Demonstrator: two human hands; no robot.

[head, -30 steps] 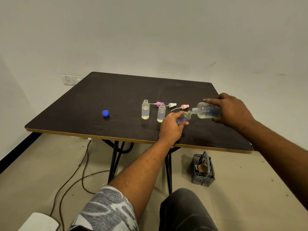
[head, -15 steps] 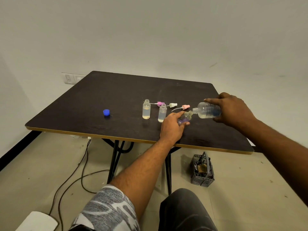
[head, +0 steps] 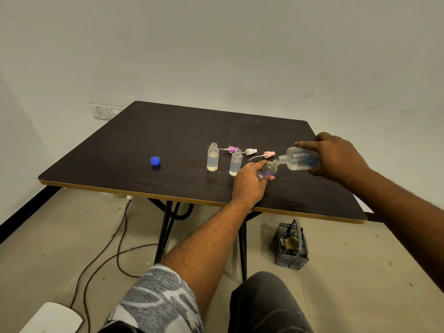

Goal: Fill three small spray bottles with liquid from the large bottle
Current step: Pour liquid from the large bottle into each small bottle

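— Hands first: where are they and how do they stand?

— The left hand (head: pixel 249 182) reaches forward over the near edge of the worktop (head: pixel 134 150), forearm stretched out, back of the hand up. Its fingers (head: pixel 258 164) are closed around the third small spray bottle (head: pixel 268 169), which is tilted with the mouth up and to the right. The right hand (head: pixel 336 157) comes in from the right side, wrist bent a little down, fingers clamped on the large bottle (head: pixel 299 158). This one lies almost flat, neck pointing left, and its mouth meets the mouth of the small bottle.

— And the other two?

— Two small spray bottles (head: pixel 212 156) and (head: pixel 235 163) stand upright just left of the left hand, both open and holding pale liquid. Behind them lie three spray heads (head: pixel 251 151), purple, white and pink. A blue cap (head: pixel 155 161) sits well apart on the left.
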